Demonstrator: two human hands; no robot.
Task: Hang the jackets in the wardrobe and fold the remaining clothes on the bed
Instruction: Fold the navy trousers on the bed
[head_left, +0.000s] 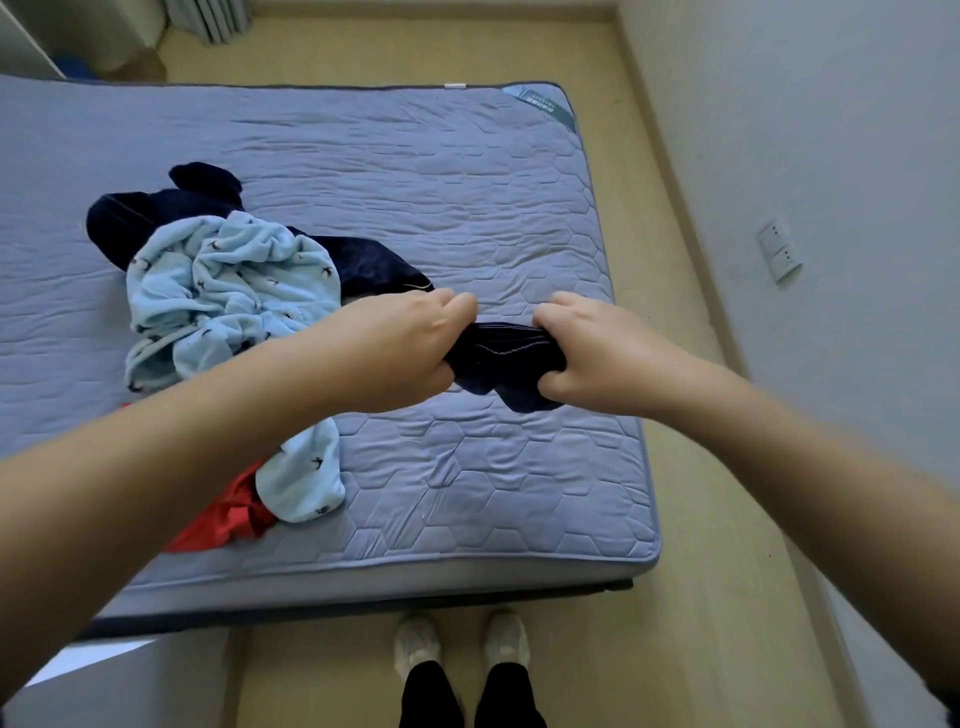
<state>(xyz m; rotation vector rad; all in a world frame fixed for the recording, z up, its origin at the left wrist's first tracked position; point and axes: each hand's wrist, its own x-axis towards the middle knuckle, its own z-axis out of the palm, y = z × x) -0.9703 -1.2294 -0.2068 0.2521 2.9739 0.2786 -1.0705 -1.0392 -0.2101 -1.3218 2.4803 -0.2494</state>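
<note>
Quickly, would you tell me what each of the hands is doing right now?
Left hand: grips the dark navy garment.
Right hand: grips the same garment's other end.

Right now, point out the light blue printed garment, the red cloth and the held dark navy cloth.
light blue printed garment (228, 280): head view, middle.
red cloth (218, 525): head view, exposed fold.
held dark navy cloth (501, 358): head view, bunched middle.

Bunched navy garment (500, 361) held over the bed (467, 197); crumpled clothes pile (228, 280) lies left.
</note>
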